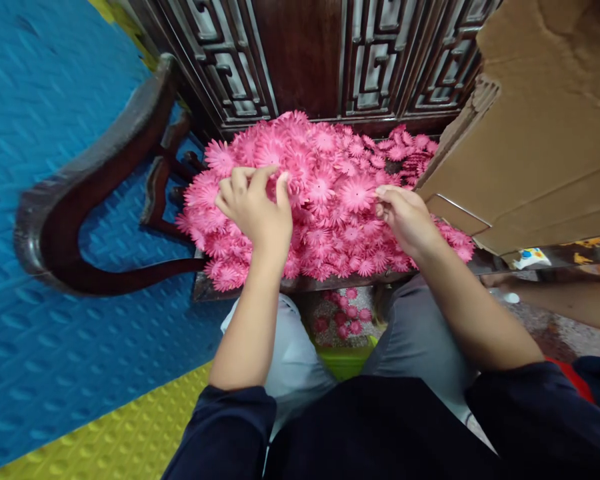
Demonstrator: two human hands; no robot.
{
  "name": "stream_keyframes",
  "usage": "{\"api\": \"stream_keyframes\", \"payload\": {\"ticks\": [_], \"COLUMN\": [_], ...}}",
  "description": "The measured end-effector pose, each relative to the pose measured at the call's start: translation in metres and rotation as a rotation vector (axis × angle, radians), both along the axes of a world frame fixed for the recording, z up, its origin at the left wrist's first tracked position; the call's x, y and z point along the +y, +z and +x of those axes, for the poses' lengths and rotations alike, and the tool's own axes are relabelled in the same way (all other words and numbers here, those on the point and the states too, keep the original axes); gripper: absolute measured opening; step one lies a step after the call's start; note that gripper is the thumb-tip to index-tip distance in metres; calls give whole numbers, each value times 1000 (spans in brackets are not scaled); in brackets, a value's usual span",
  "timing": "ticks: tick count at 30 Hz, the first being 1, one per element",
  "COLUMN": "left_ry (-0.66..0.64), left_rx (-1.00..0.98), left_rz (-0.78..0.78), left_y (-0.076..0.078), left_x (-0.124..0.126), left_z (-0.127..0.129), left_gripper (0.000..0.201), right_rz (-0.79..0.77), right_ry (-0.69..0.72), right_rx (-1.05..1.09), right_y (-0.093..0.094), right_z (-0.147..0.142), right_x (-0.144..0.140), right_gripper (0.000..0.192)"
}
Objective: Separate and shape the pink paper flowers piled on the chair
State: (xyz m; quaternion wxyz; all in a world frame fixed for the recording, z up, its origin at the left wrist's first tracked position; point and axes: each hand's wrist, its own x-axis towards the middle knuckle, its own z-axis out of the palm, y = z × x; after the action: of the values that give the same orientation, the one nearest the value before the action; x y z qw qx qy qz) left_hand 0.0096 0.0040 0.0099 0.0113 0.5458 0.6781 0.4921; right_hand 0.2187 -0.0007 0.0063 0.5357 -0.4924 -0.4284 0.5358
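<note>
A big pink flower (pixel 359 192) sits a little right of the middle of the frame, just to the left of the right hand (pixel 405 217), with its face turned up. It is round, so it has no long side, and its petals poke out all around. The right hand is much nearer to it than the left hand (pixel 257 203), and the flower lies between the two. The right hand's thumb and pointing finger are pressed close together, and they seem to pinch the tips of the petals at the flower's right edge. The left hand is half open, left of the middle, with its fingers bent and its thumb held apart from them. It looks like it has nothing in it, but I can't tell if its fingertips touch the flowers under them. Both hands are over a big heap of pink flowers (pixel 320 189) that covers most of the dark wooden desk (pixel 210 292). A brown cardboard box (pixel 545 133) stands at the upper right, next to the heap. A curly wooden arm (pixel 50 227) sticks out at the left. Some small pink flowers (pixel 351 311) lie on the floor below the desk.
</note>
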Motion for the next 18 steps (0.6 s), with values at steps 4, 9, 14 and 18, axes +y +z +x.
{"api": "stream_keyframes", "payload": {"ticks": [4,9,14,18], "left_ry": [-59,-322,-438,-545], "left_rx": [51,218,167,-52], "left_rz": [106,99,112,25], "left_y": [4,5,1,-1], "left_x": [-10,-22,-24,-23], "left_z": [13,35,44,47], "left_gripper": [25,25,21,18], "right_rz": [47,122,172,156], "right_ry": [-14,68,97,172], "right_rx": [10,-94,-145,-152], "right_y": [4,6,8,9], "right_z": [0,-5,-10,-8], "right_x": [-2,-7,-11,-12], "right_gripper": [11,10,5,6]}}
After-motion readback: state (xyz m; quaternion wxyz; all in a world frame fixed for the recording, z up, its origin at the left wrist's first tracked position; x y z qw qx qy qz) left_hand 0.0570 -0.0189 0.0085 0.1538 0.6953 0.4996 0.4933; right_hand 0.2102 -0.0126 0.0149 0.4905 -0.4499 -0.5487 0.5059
